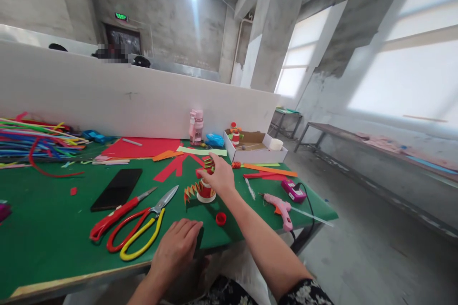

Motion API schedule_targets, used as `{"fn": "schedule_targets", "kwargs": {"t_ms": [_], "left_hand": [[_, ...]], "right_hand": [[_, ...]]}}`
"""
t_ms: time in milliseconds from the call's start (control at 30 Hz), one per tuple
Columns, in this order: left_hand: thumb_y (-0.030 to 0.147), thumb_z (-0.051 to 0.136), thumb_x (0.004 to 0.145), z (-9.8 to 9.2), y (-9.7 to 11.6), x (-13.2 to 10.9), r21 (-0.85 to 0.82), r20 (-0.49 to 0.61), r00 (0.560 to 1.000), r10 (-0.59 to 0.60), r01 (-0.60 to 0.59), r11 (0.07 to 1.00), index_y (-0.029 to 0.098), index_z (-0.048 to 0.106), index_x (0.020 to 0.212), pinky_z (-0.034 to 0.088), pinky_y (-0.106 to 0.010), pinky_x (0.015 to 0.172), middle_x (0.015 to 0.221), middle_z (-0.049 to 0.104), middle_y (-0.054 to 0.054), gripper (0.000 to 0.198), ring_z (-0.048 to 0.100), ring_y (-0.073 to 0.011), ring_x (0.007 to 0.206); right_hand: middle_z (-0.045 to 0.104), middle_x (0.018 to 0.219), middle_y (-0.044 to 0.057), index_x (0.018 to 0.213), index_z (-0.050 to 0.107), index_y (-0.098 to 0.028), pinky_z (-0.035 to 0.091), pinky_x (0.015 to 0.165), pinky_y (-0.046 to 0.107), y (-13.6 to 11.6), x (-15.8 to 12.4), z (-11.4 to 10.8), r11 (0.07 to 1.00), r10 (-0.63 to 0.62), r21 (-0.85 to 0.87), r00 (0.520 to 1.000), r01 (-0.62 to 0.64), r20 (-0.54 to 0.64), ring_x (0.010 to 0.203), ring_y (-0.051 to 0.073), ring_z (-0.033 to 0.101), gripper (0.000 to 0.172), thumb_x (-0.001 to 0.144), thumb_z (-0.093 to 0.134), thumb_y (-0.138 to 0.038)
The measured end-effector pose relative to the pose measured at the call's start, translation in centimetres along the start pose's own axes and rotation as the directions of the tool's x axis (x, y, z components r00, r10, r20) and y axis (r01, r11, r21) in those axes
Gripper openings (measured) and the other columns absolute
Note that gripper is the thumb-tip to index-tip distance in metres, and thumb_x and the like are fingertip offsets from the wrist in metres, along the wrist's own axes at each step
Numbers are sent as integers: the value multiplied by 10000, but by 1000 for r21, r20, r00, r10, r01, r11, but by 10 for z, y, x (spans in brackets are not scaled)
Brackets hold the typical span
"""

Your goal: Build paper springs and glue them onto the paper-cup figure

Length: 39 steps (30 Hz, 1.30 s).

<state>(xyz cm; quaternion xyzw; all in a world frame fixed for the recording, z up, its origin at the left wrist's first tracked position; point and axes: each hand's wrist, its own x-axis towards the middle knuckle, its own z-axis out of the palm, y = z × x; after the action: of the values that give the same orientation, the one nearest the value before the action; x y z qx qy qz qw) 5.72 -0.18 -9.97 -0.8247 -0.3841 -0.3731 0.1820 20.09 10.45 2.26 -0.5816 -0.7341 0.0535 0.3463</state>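
Note:
My right hand (219, 174) reaches over the green table (46, 233) and pinches the top of a small red and white craft figure (206, 190) with folded orange paper arms. My left hand (178, 247) lies flat near the table's front edge, fingers together and stretched out, holding nothing. It rests just right of the red and yellow scissors (141, 228). A red bottle cap (221, 218) sits between my two hands.
A red utility knife (114, 217) and a black phone (117, 188) lie to the left. A pink glue gun (281, 208) lies at the right edge. Pipe cleaners (36, 140) are heaped at far left. A cardboard box (255, 150), a pink bottle (196, 126) and red paper (143, 147) stand before a white partition.

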Motion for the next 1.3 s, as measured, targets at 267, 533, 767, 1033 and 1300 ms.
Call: {"fn": "schedule_targets", "kwargs": {"t_ms": [267, 533, 767, 1033, 1300], "left_hand": [[34, 364, 887, 1, 1, -1, -1, 20, 999, -25, 25, 1000, 171, 649, 984, 471, -361, 724, 871, 723, -62, 331, 637, -216, 803], [41, 390, 889, 1, 2, -3, 2, 35, 999, -27, 27, 1000, 175, 647, 1009, 465, -374, 744, 887, 725, -73, 313, 638, -231, 823], [61, 379, 920, -2, 1, -2, -11, 37, 999, -3, 4, 1000, 155, 626, 1016, 455, -358, 728, 886, 724, -72, 281, 635, -227, 831], [67, 403, 920, -6, -1, 0, -30, 72, 997, 9, -7, 1000, 142, 638, 1029, 459, -368, 722, 898, 727, -78, 269, 639, -233, 839], [101, 418, 916, -10, -1, 0, -32, 124, 992, -20, 24, 999, 156, 659, 1042, 470, -376, 745, 931, 731, -95, 277, 635, -242, 872]], "right_hand": [[681, 1173, 107, 1325, 555, -204, 448, 965, 371, 5, -4, 7, 998, 42, 46, 997, -40, -63, 1119, 265, 611, 587, 806, 707, -431], [611, 1336, 124, 1336, 556, -195, 400, 1062, 392, 13, -2, -8, 948, 61, 318, 994, -31, -86, 1240, 256, 556, 511, 927, 506, -497], [622, 1327, 112, 1305, 583, -170, 391, 1073, 361, 21, 0, -20, 922, 90, 385, 991, -43, -104, 1254, 230, 553, 501, 982, 337, -463], [713, 1067, 94, 1031, 669, -189, 486, 912, 351, 48, -53, -38, 897, 169, 441, 947, -33, -273, 981, 221, 650, 352, 918, 461, -449], [729, 810, 42, 779, 704, -225, 499, 757, 327, 67, -135, -9, 867, 266, 437, 964, -240, 1, 784, 212, 659, 236, 893, 527, -332]]}}
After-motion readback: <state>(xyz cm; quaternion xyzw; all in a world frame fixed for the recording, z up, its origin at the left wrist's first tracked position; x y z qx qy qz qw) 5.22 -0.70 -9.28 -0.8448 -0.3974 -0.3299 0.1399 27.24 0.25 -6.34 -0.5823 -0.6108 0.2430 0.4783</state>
